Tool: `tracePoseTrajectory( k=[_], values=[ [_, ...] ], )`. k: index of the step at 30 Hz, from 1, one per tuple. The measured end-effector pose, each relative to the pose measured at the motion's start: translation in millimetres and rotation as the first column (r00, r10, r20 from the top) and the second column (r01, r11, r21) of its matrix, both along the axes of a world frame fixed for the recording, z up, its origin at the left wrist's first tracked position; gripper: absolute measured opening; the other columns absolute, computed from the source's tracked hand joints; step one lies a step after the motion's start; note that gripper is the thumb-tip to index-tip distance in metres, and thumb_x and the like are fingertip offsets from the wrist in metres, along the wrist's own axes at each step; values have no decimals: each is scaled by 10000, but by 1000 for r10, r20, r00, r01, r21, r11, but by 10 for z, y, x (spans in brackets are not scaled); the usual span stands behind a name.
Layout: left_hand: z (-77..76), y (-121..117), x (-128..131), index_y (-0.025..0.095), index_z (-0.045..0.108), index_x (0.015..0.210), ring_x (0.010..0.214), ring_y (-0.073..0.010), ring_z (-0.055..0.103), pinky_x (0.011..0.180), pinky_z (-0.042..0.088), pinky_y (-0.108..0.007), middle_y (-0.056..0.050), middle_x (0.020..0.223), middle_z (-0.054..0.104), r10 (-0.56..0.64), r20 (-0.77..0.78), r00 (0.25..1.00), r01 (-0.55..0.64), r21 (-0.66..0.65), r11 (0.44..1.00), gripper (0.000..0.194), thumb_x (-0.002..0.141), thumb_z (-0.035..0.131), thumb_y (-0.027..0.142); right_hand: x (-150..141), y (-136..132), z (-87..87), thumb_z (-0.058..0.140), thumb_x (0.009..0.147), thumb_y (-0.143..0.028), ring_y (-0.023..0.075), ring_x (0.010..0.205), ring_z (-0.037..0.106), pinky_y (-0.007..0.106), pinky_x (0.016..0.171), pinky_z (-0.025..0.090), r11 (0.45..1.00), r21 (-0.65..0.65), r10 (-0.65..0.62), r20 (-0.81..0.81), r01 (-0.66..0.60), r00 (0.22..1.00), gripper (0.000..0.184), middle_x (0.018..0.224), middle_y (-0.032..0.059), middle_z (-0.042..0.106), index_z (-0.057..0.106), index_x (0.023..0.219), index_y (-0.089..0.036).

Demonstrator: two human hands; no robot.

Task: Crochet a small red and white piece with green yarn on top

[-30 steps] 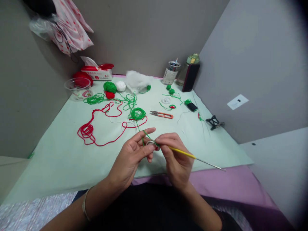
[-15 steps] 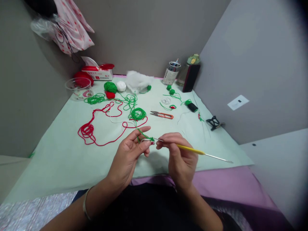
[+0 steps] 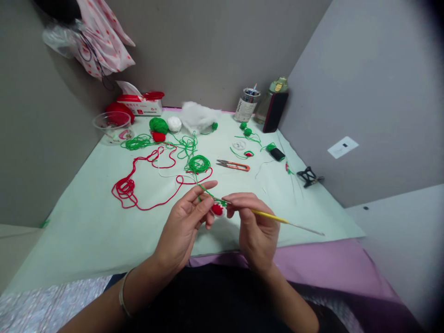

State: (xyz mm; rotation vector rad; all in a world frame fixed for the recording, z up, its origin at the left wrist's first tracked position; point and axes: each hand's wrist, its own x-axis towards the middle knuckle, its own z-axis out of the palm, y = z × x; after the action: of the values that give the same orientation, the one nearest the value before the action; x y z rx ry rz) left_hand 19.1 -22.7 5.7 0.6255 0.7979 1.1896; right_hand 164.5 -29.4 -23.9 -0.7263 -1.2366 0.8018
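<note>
Between thumb and fingers, my left hand pinches a small crocheted piece in red, white and green. Green yarn runs from its raised index finger back toward a green coil on the table. My right hand is closed around a yellow-handled crochet hook, held like a pen. The hook's front tip meets the green edge of the piece; its rear metal end points right. My right fingertips are close beside the piece, and I cannot tell if they touch it.
Thread snips lie beyond my hands. Loose red yarn spreads at left, near a plastic tub. White stuffing, a pen can and a bottle stand along the back. A black clip lies at right.
My right hand and the hook have shifted slightly left, closer to my left hand. The crocheted piece has turned, so more of its red and white part shows.
</note>
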Motion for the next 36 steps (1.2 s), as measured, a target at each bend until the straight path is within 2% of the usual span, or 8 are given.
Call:
tracePoseTrajectory(
  k=[6,11,18,23,27,31,33,36],
  values=[
    [-32,62,-126,259,824,1163,671,-74,575,691,466,-192,42,761,612,-2,-149,989,25,151,988,247,918,814,292,24,89,54,727,994,-361,140,711,673,260,629,545,967,-124,177,-302,-223,937,117,916,18,807,818,956,-298],
    [-15,49,-181,294,833,1184,798,-102,614,828,464,-192,34,726,618,0,-247,969,57,222,973,239,961,752,270,44,119,52,769,956,-405,137,673,652,250,618,545,937,-177,220,-371,-301,902,131,864,13,800,798,901,-290],
    [72,68,-138,219,839,1107,756,-119,623,683,523,-176,22,695,553,-24,85,996,22,27,999,271,838,816,193,15,112,47,771,958,-381,100,640,640,210,605,532,891,-188,303,-430,-413,850,122,883,8,807,808,903,-279],
    [107,106,-164,147,825,1004,580,-52,465,445,356,-108,39,701,486,-64,236,970,76,-43,996,244,764,807,112,-1,126,67,791,940,-389,113,653,646,215,601,533,887,-195,300,-445,-418,844,132,864,11,800,801,878,-274],
    [125,103,-230,198,811,1145,563,-50,412,471,350,-131,42,713,496,-154,4,988,153,88,984,270,878,781,231,12,128,75,789,939,-400,130,668,646,239,613,535,903,-209,274,-392,-375,878,146,860,18,793,795,872,-270],
    [100,109,-321,335,714,1390,609,-39,465,524,378,-162,14,972,627,-210,-320,924,278,186,942,503,900,824,304,29,126,84,758,967,-376,131,691,634,246,629,519,919,-163,288,-347,-360,893,124,884,20,794,812,908,-281],
    [82,120,-353,367,716,1394,607,-37,449,519,365,-179,5,1048,649,-263,-367,892,348,190,918,518,893,835,314,41,131,86,736,986,-360,126,695,623,245,633,507,928,-140,288,-323,-346,902,124,906,20,796,819,931,-286],
    [71,129,-364,342,756,1347,634,-60,443,536,358,-194,9,946,638,-273,-376,885,357,175,917,505,856,873,348,59,141,86,716,1001,-345,129,719,628,251,643,501,932,-131,292,-281,-338,914,130,922,23,793,825,956,-289]
  ],
)
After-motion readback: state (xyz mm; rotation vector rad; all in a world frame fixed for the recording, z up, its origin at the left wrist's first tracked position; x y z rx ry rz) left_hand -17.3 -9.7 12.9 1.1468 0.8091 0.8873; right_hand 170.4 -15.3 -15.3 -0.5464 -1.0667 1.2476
